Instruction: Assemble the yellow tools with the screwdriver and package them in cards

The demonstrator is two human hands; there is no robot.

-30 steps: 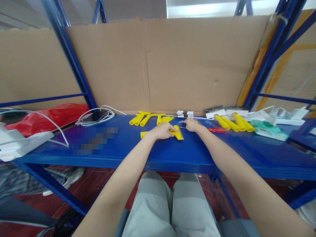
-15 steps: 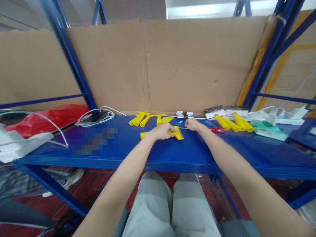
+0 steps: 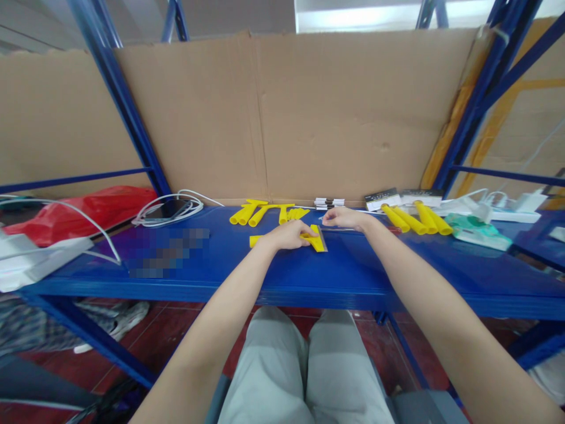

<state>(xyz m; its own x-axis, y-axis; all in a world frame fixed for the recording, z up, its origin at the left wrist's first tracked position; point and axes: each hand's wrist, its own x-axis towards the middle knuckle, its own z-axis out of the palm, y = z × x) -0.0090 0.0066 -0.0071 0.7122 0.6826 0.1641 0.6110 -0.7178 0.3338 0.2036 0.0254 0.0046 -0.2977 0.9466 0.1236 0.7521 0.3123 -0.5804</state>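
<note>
My left hand [image 3: 291, 234] is closed around a yellow scraper [image 3: 316, 240], holding it flat on the blue table. The scraper's wide head with its thin metal blade edge points right, and its handle end shows left of my wrist. Just beyond the blade, my right hand [image 3: 339, 217] is low over the table with fingertips pinched together at a spot of small whitish bits. What they hold, if anything, is too small to name. A screwdriver with a red handle [image 3: 394, 230] lies beneath my right wrist, its thin shaft pointing left.
Several yellow scraper bodies [image 3: 258, 213] lie at the back. More yellow handles [image 3: 410, 220] are at the right, near black-and-white boxes [image 3: 382, 199]. A stack of small white packs [image 3: 329, 203] stands behind my right hand. A cardboard sheet [image 3: 309, 118] walls the rear; coiled white cable [image 3: 194, 206] lies left.
My right hand has left the screwdriver and shifted slightly left and back, its fingertips now at the small bits. My left hand and the scraper stay in place.
</note>
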